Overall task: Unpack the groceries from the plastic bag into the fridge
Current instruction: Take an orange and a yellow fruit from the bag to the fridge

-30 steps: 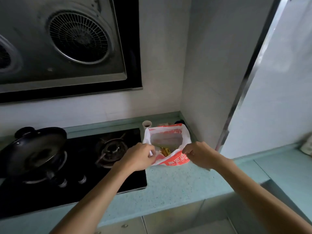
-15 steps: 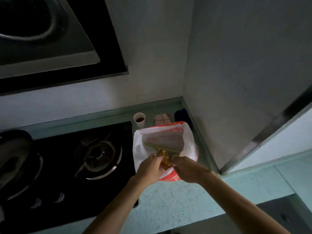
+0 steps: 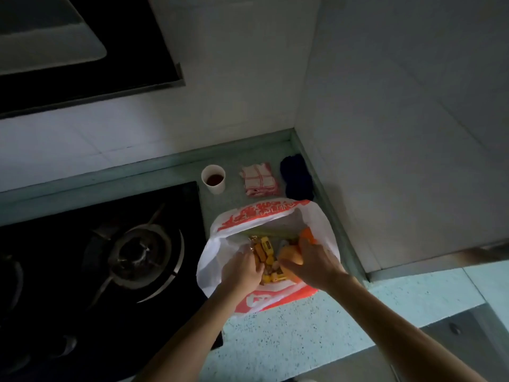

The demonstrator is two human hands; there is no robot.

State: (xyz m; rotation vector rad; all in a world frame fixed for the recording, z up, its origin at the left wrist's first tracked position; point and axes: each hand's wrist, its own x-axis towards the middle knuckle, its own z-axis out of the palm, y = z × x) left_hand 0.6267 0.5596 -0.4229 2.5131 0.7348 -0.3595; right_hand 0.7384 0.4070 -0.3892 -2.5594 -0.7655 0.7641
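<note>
While inside plastic bag (image 3: 268,216), right hand (image 3: 312,264) grips orange (image 3: 291,257).

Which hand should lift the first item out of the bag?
Right. The right hand already wraps its fingers around the orange fruit inside the plastic bag. The left hand is down among the yellow packets, apparently gripping nothing.

Take the plastic bag (image 3: 264,216) as your landmark. Behind it, a paper cup (image 3: 213,178), a folded checked cloth (image 3: 259,180) and a dark cloth (image 3: 297,176) crowd the corner. The wall (image 3: 385,161) stands close on its right, the gas hob (image 3: 110,249) touches its left. In front, the counter (image 3: 289,340) lies bare.
</note>
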